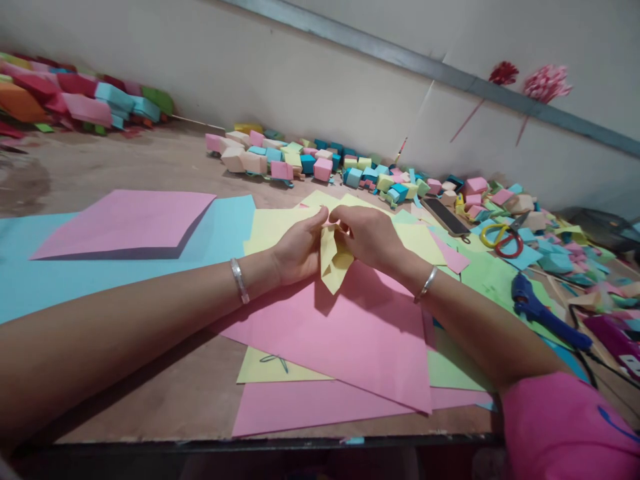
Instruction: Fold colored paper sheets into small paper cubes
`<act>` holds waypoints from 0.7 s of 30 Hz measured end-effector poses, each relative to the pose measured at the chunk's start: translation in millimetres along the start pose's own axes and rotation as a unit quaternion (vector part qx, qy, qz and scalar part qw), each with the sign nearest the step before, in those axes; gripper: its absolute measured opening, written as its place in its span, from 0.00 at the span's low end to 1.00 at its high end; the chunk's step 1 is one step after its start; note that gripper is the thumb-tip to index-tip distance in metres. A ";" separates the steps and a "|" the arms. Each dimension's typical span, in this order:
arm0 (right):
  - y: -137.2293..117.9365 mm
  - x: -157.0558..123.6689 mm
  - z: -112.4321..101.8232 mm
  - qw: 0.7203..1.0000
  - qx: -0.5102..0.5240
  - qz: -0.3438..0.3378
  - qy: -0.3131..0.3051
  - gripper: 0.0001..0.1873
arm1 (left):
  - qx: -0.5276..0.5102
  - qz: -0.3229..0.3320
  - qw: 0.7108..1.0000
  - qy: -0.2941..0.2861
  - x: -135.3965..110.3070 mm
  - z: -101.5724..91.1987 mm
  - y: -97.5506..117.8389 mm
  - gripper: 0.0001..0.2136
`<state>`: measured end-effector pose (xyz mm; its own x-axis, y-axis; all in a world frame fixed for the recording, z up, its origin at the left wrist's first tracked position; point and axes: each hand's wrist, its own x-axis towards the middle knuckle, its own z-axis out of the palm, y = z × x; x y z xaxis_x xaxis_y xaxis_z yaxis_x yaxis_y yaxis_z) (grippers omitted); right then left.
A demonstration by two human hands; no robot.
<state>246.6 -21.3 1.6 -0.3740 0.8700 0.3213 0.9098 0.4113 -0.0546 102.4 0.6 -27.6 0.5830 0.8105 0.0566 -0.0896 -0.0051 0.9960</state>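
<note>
Both hands meet over the middle of the table, around a small piece of folded yellow paper [334, 263]. My left hand [300, 247] grips its left side, with the thumb raised along the top edge. From the right, my right hand [373, 233] pinches the upper part of the same paper with curled fingers. The folded paper tapers to a point at the bottom, and its top is partly hidden by the fingers. Under the hands lies a large pink sheet [340, 347], on top of yellow, green and pink sheets.
A pink sheet [130, 223] rests on a blue sheet [30, 287] at left. Several folded paper shapes [323, 167] line the wall. To the right are a phone [446, 217], scissors [503, 240] and a blue glue gun [547, 313] with a cord. The table's front edge [280, 440] runs below.
</note>
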 end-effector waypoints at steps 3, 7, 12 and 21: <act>1.5 1.0 5.0 0.999 -0.013 -0.028 -0.006 0.09 | -0.183 -0.111 0.975 -0.066 -2.4 1.1 3.5 0.28; 0.8 0.3 7.4 0.998 -0.049 -0.038 -0.002 0.07 | -0.294 -0.149 0.939 -0.094 -3.4 0.8 5.4 0.26; -0.2 -2.9 5.9 0.998 -0.047 -0.048 -0.003 0.09 | -0.333 -0.154 0.927 -0.083 -3.4 2.3 6.2 0.23; 14.5 5.7 12.3 0.972 0.205 0.041 0.107 0.05 | -0.321 -0.157 0.931 -0.069 -2.0 -4.1 0.5 0.26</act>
<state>255.5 -7.0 -9.0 -0.2168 0.8463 0.4866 0.7703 0.4545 -0.4472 97.9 1.4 -27.5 0.7558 0.6301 -0.1782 -0.3357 0.6065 0.7208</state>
